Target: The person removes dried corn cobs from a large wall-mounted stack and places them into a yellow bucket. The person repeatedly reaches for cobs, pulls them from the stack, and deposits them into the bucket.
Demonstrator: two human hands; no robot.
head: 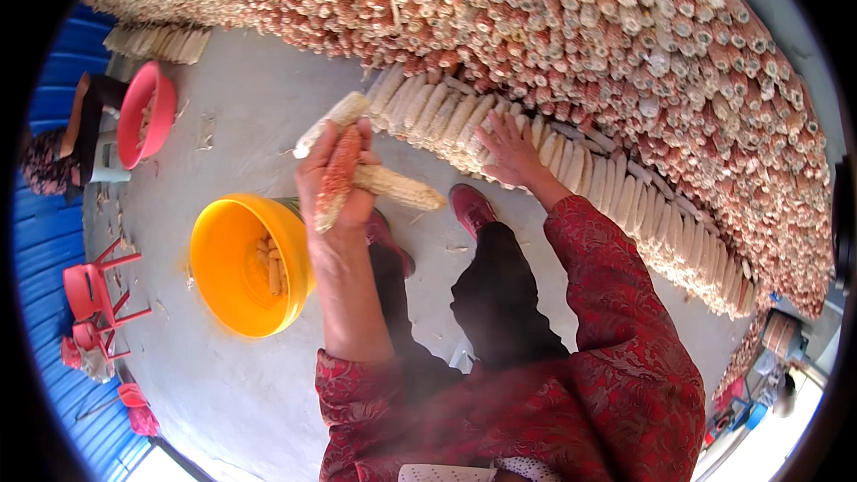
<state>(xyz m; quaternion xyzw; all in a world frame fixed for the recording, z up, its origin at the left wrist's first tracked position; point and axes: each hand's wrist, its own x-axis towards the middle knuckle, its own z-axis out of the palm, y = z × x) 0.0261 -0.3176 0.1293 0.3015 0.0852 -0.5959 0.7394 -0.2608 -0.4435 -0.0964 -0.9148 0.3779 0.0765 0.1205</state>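
Note:
My left hand [341, 174] is raised over the floor, closed around several bare corn cobs: a red one [339, 174], a pale one [333, 122] and a yellowish one [400, 187] pointing right. Flat on top of a row of pale corn cobs [596, 171] lies my right hand [512, 147], its fingers spread and gripping nothing. That row is laid side by side along the foot of a large stack of red and white cobs [535, 20], most of which show their ends. A yellow bucket [221, 268] with a few cobs inside stands to the left of my left forearm.
At the far left a person [73, 127] sits beside a pink basin [164, 124] holding cobs. Red plastic chairs [87, 291] stand along the blue corrugated wall [40, 234]. A short row of cobs [161, 43] lies at the upper left. Both my shoes are on the grey floor.

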